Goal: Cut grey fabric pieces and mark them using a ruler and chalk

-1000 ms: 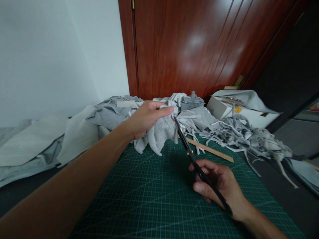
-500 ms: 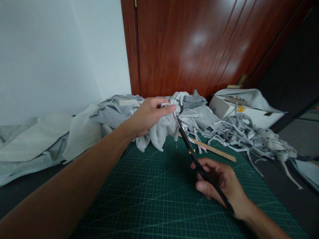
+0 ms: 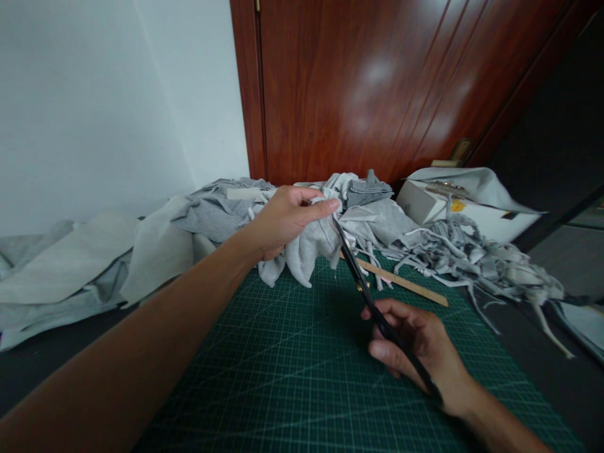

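Observation:
Between the thumb and fingers of my left hand [image 3: 292, 217] is a light grey piece of fabric [image 3: 309, 251], gathered at the top and hanging in folds over the far part of the mat. My right hand [image 3: 419, 346] grips a pair of black scissors [image 3: 358, 286], its fingers wrapped around the handles. The blades point away from me and up to the left. Their tips reach the fabric just below my left fingertips, and they look nearly closed. How far the tips enter the cloth is hard to make out.
A green cutting mat [image 3: 283, 377] lies beneath my hands, with a wooden ruler [image 3: 406, 286] across its far right. Grey cloth pieces [image 3: 207, 217] pile behind and left. At right are tangled fabric strips [image 3: 472, 251] and a white box [image 3: 481, 214]. A wooden door [image 3: 377, 94] stands behind.
Almost nothing differs. My left fingertips and the gathered fabric have shifted very slightly to the right; the scissors stay at the cloth in nearly the same position.

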Demonstrator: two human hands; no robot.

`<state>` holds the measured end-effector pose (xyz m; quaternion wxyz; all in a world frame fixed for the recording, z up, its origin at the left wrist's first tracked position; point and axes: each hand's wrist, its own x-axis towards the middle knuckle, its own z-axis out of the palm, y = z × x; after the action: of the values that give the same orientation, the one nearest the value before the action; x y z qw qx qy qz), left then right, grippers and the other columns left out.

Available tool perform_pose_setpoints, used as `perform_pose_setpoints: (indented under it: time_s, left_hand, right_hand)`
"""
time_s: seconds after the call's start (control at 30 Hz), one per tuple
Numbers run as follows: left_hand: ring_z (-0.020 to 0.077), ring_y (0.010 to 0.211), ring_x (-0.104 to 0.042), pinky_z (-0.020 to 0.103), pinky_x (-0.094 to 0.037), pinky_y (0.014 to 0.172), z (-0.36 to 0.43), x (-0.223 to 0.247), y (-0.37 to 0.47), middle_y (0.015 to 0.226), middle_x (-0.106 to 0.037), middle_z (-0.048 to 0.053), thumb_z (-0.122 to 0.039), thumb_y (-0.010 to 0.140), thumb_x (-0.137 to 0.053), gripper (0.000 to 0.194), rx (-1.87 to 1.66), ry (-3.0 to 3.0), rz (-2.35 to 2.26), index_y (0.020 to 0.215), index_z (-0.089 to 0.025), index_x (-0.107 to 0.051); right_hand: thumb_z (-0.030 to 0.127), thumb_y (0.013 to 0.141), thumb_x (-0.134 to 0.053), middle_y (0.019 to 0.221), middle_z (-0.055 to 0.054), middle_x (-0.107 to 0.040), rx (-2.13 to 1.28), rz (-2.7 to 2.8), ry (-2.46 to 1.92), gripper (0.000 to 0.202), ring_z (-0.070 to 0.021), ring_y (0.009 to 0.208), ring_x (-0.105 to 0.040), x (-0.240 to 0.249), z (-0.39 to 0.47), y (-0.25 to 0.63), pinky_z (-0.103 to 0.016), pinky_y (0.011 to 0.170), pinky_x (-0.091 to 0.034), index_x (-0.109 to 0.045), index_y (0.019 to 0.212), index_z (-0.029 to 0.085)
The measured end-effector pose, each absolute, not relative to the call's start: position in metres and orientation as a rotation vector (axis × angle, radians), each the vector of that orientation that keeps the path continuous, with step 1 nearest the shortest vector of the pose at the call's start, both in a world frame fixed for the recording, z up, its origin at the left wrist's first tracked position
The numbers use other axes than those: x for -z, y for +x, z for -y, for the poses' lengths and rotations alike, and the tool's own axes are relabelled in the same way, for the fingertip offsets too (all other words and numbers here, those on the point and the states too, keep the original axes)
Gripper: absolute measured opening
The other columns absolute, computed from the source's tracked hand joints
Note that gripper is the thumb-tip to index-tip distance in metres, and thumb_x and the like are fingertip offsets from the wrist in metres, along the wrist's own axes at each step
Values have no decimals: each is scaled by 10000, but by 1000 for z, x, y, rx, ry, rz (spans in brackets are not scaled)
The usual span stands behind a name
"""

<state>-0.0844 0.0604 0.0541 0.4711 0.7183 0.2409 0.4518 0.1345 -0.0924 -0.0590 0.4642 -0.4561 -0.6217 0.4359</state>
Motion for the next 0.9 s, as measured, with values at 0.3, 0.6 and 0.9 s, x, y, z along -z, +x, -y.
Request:
perform_pose_setpoints:
  time_s: [0.3, 0.6, 0.9]
  left_hand:
    - [138, 689, -640, 247, -499, 648, -60, -55, -84, 757, -696, 14, -318, 861, -771, 200, -1088, 1744, -585, 760, -152, -729]
    - [126, 672, -624, 236, -482, 632, -58, -56, -85, 743, -683, 13, -307, 877, -762, 211, -1088, 1745, -576, 748, -144, -724]
    - [116, 667, -630, 226, -490, 644, -57, -58, -84, 737, -690, 6, -271, 903, -739, 203, -1060, 1724, -572, 745, -144, -723]
  right_hand:
    - [434, 816, -889, 633, 68, -494, -1092, 1527, -1150, 387, -78, 465, -424, 58, 93, 133, -203, 412, -326, -679, 1011, 173]
    - [423, 760, -936, 610, 75, -489, -1123, 1501, -1191, 417, -79, 457, -409, 56, 93, 132, -207, 414, -289, -683, 982, 176]
    - [443, 768, -927, 583, 79, -483, -1111, 1504, -1224, 415, -80, 449, -393, 52, 93, 129, -212, 416, -274, -672, 965, 181]
